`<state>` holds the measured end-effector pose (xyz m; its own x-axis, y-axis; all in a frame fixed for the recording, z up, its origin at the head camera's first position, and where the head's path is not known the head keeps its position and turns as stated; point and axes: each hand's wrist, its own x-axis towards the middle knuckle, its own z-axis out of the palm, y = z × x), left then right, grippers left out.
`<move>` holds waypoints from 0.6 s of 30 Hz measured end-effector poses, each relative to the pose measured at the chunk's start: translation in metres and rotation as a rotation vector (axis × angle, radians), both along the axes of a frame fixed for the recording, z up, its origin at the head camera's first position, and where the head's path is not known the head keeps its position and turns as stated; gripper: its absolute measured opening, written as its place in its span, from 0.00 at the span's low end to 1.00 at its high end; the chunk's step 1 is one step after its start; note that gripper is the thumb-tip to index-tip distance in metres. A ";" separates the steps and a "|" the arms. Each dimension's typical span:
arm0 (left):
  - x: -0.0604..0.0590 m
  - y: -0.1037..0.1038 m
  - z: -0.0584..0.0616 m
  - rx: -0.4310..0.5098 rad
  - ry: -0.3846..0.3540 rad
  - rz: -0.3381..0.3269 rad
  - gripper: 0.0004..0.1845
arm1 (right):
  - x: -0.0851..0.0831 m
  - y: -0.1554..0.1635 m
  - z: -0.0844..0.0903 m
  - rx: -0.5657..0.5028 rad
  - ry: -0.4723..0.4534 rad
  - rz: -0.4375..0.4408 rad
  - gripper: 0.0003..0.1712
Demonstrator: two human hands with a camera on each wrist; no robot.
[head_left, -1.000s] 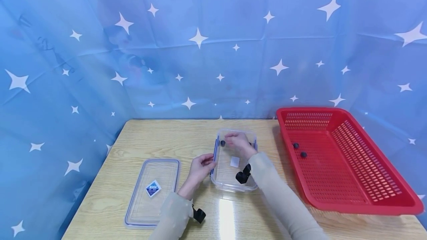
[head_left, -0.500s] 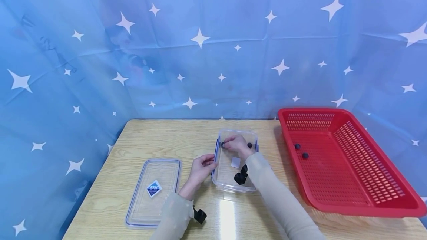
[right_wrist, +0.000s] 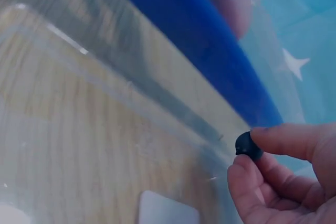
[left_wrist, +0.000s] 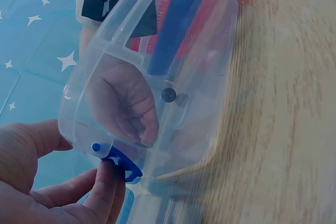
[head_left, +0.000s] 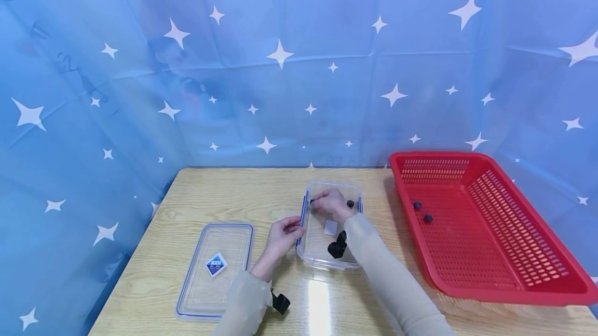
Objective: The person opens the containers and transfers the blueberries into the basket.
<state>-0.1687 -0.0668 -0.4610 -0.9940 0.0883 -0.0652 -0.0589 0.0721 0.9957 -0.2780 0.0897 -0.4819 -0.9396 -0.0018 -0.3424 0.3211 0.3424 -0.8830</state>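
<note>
A clear plastic box (head_left: 312,256) with blue side clips stands on the wooden table. My right hand (head_left: 329,202) is inside it near the far left corner and pinches a small dark ball (right_wrist: 247,145) between thumb and forefinger. A second dark ball (head_left: 350,203) lies on the box floor to the right of that hand; it also shows through the wall in the left wrist view as a dark ball (left_wrist: 168,95). My left hand (head_left: 284,233) holds the box's left wall, fingertips (left_wrist: 105,182) at the blue clip (left_wrist: 122,162).
The box's clear lid (head_left: 214,268) with a blue label lies on the table to the left. A red perforated basket (head_left: 486,253) stands at the right with two dark balls (head_left: 417,205) in it. A white tag (head_left: 330,227) lies in the box. Blue star cloth hangs behind.
My right hand has drawn slightly left in the box and closed its fingers on the dark ball by the left wall. The second ball is now uncovered. The left hand has stayed put.
</note>
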 end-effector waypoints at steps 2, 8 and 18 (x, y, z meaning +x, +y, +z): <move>0.001 0.000 0.002 -0.007 0.002 -0.003 0.18 | 0.000 0.002 0.003 -0.012 -0.016 -0.005 0.12; 0.000 -0.001 0.000 -0.016 0.015 -0.005 0.18 | 0.001 0.009 0.023 -0.073 0.017 0.006 0.14; 0.000 -0.001 -0.002 -0.007 0.018 -0.012 0.18 | 0.012 0.037 0.055 -0.243 0.117 -0.018 0.21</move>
